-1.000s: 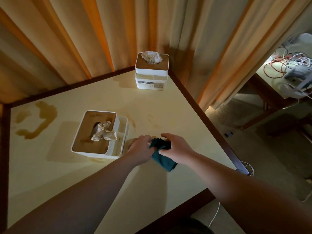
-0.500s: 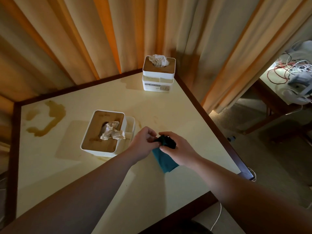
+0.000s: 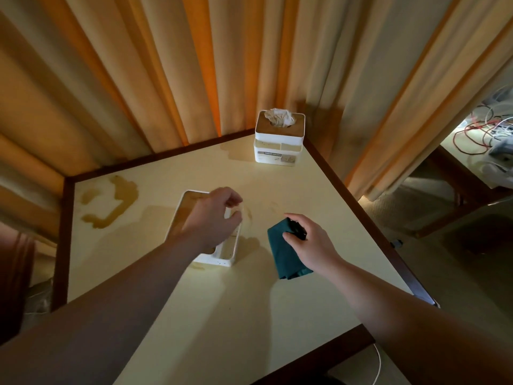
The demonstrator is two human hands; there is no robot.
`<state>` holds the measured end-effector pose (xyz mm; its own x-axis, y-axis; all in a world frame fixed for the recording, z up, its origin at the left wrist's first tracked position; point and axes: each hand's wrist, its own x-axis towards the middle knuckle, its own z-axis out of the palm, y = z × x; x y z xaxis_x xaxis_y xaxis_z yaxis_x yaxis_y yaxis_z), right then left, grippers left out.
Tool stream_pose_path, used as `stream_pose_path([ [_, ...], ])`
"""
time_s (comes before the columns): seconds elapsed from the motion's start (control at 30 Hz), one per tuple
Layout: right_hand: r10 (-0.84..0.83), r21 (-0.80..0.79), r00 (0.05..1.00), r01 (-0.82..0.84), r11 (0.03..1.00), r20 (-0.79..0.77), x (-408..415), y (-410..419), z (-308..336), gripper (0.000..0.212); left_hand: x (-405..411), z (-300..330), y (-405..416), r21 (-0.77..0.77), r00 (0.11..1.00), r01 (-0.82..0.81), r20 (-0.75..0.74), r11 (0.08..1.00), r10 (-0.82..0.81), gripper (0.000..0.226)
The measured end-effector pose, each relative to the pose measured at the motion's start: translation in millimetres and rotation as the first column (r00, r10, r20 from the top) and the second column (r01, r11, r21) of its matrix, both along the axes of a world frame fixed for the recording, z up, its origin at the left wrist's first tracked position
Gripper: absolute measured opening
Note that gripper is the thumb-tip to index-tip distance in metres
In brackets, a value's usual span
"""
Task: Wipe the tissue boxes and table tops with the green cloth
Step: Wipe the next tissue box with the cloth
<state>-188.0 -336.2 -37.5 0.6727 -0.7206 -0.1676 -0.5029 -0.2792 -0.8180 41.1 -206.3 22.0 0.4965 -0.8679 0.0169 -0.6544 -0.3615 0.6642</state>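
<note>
Your right hand [image 3: 311, 243] grips the green cloth [image 3: 283, 254] above the tabletop [image 3: 249, 315]; your left hand [image 3: 213, 218], fingers loosely curled, hovers empty over the near tissue box [image 3: 227, 254].

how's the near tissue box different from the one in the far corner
The near tissue box is a single low box, partly hidden beneath the left hand; the far tissue box looks like two stacked tiers, untouched, its tissue showing. Near sits mid-table, far at the corner. Both are white with brown tops.
</note>
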Motion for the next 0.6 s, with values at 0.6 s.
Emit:
stream_pose_path([
  [0.6, -0.047, -0.001, 0.999, 0.047, 0.999, 0.023, 16, 27, 16, 0.042, 64, -7, -30, 0.544, 0.988, -0.099, 0.157, 0.833, 0.015, 0.058],
])
